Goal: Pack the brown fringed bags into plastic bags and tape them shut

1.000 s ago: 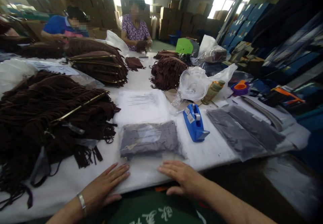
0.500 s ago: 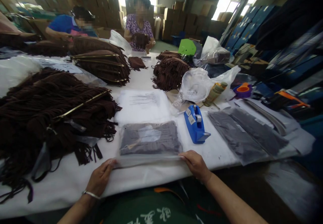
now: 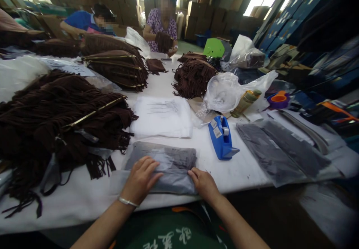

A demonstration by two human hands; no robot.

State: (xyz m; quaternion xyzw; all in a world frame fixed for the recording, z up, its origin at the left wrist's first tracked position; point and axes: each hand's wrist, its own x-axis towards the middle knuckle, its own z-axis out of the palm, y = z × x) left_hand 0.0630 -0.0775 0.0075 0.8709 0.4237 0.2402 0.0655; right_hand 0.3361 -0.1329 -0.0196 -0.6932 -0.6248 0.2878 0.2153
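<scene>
In front of me on the white-covered table [image 3: 241, 176] lies a clear plastic bag [image 3: 174, 183] with a flat dark grey item inside. Its near edge is folded back over the front. My left hand [image 3: 141, 178] rests on the fold at the left, fingers stretched out over the plastic. At the bag's right edge, my right hand [image 3: 203, 181] pinches the plastic between thumb and fingers. Behind the bag sits a stack of printed clear bags [image 3: 162, 125]. To the right stands a blue tape dispenser [image 3: 222, 140].
Brown fringed bags [image 3: 56, 118] with gold zips heap up on the left; another fringed pile [image 3: 193, 77] lies farther back. Filled dark packets [image 3: 280, 148] lie at right. A bottle [image 3: 246, 103] leans beside crumpled plastic [image 3: 223, 92]. Two people [image 3: 164, 24] work across the table.
The bag's near edge, held out flat between both hands before, is now folded over its front. My left hand has moved right onto the bag; my right hand has shifted slightly left.
</scene>
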